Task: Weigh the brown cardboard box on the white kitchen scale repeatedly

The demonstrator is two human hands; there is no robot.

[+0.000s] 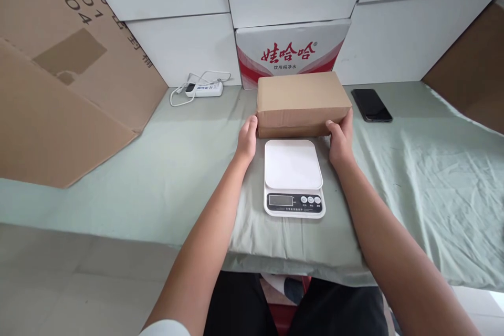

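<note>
A closed brown cardboard box (301,97) is at the back middle of the table, just behind a white kitchen scale (293,164). My left hand (248,136) grips the box's left end, with the thumb at its front corner. On the right end, my right hand (342,135) holds it with the thumb on the front face and the fingers round the side. The scale's plate is bare, and its small display looks blank. Whether the box touches the table cannot be made out.
Behind the box stands a white and red carton (289,52) against white panels. A white power strip (205,88) with a cable lies back left. A black phone (371,105) lies to the right. Large cardboard (74,110) borders the left side. Green cloth (189,168) covers the table.
</note>
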